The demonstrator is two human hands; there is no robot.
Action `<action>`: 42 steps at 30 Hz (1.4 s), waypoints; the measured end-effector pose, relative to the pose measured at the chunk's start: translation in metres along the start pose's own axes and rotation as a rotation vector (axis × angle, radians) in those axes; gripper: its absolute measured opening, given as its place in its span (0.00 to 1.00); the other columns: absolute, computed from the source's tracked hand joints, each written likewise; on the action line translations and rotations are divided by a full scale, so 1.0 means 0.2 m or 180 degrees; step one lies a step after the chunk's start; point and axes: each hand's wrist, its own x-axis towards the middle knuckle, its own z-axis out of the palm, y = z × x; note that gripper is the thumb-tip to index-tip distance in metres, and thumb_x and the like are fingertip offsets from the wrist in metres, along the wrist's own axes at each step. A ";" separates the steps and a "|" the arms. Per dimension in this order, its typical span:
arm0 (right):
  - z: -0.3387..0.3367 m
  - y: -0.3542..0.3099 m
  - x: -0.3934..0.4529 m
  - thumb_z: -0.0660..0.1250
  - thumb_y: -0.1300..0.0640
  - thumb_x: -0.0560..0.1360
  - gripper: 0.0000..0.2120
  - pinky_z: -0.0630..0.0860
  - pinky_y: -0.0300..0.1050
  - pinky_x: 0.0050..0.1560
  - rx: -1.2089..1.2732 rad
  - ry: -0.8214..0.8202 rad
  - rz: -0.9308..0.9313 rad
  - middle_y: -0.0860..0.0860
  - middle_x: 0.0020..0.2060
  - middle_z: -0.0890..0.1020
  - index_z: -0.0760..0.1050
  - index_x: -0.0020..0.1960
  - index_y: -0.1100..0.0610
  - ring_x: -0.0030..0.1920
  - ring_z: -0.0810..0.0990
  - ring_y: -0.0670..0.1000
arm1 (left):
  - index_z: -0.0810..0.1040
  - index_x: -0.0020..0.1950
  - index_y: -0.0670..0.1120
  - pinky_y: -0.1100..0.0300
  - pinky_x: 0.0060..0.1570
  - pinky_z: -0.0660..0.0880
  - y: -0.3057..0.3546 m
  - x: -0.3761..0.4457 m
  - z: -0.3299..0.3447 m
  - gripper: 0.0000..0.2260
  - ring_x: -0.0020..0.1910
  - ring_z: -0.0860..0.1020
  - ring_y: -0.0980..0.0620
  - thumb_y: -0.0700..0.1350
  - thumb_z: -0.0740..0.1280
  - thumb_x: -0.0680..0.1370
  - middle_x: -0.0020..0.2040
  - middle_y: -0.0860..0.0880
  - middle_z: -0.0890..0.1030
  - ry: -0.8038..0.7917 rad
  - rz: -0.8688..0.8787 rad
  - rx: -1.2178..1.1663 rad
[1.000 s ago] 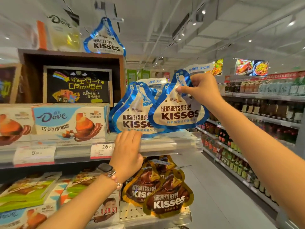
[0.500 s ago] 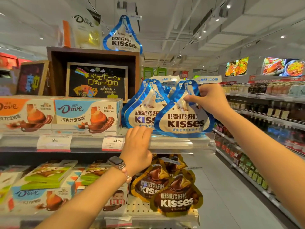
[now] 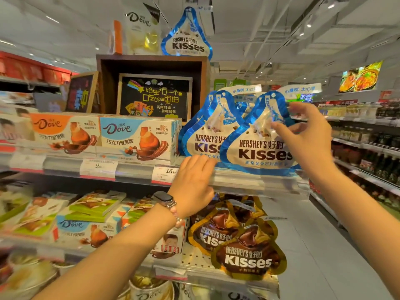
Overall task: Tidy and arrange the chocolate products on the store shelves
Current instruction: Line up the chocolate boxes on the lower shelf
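Where shelf edge point(image 3: 249, 182) ends, open aisle point(image 3: 303, 245).

bright ceiling lights, glare on foil packaging, motion blur, warped edges.

Hands point(image 3: 303, 135) at blue Kisses bags point(image 3: 259, 148) — upper shelf point(image 3: 134, 169).

Open aisle point(image 3: 303, 245) right; Dove boxes point(image 3: 136, 137) crowd blue Kisses bags point(image 3: 207, 135) left.
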 end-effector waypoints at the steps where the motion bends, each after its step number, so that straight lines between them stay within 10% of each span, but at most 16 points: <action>1: 0.00 0.01 -0.03 0.72 0.54 0.72 0.22 0.78 0.38 0.40 -0.0007 0.0102 -0.0095 0.48 0.59 0.75 0.70 0.63 0.54 0.38 0.79 0.45 | 0.71 0.61 0.42 0.56 0.60 0.64 -0.01 -0.01 0.00 0.27 0.53 0.69 0.49 0.42 0.74 0.64 0.52 0.46 0.76 -0.0028 0.0040 0.0016; 7: 0.07 -0.02 -0.31 0.68 0.55 0.73 0.17 0.68 0.29 0.48 -0.0464 0.0103 -0.1250 0.61 0.53 0.73 0.71 0.57 0.64 0.48 0.73 0.50 | 0.66 0.67 0.43 0.46 0.71 0.57 -0.09 -0.21 -0.09 0.29 0.66 0.66 0.44 0.51 0.70 0.70 0.66 0.41 0.71 0.0047 0.0271 0.0027; 16: 0.51 -0.18 -0.77 0.60 0.53 0.77 0.12 0.75 0.38 0.46 -0.0823 -0.2054 -0.2206 0.51 0.47 0.80 0.77 0.53 0.57 0.47 0.77 0.48 | 0.74 0.50 0.42 0.57 0.44 0.67 -0.60 -0.77 -0.21 0.12 0.46 0.72 0.47 0.48 0.62 0.71 0.46 0.44 0.77 -0.0444 0.0061 0.0126; 22: 0.98 -0.28 -0.92 0.60 0.49 0.78 0.13 0.73 0.45 0.45 -0.1452 -0.2264 -0.0408 0.50 0.50 0.76 0.75 0.58 0.55 0.51 0.77 0.53 | 0.75 0.45 0.42 0.52 0.39 0.72 -1.00 -0.80 -0.32 0.16 0.43 0.75 0.42 0.54 0.58 0.72 0.43 0.43 0.76 -0.1273 -0.0941 0.0506; 28: 1.29 -0.32 -0.93 0.52 0.29 0.73 0.39 0.73 0.51 0.55 -0.2747 -0.2627 0.1318 0.60 0.65 0.72 0.63 0.70 0.59 0.62 0.73 0.60 | 0.69 0.63 0.40 0.52 0.50 0.72 -1.20 -0.77 -0.26 0.32 0.56 0.75 0.40 0.66 0.55 0.75 0.59 0.39 0.74 -0.2217 -0.1796 0.1007; 42: 1.32 -0.37 -0.79 0.67 0.37 0.70 0.39 0.66 0.50 0.64 -0.1576 -0.3179 0.2761 0.56 0.71 0.67 0.63 0.72 0.57 0.69 0.67 0.58 | 0.71 0.64 0.43 0.50 0.59 0.72 -1.38 -0.64 -0.23 0.38 0.60 0.74 0.44 0.68 0.70 0.64 0.63 0.44 0.75 -0.3485 -0.2845 -0.0986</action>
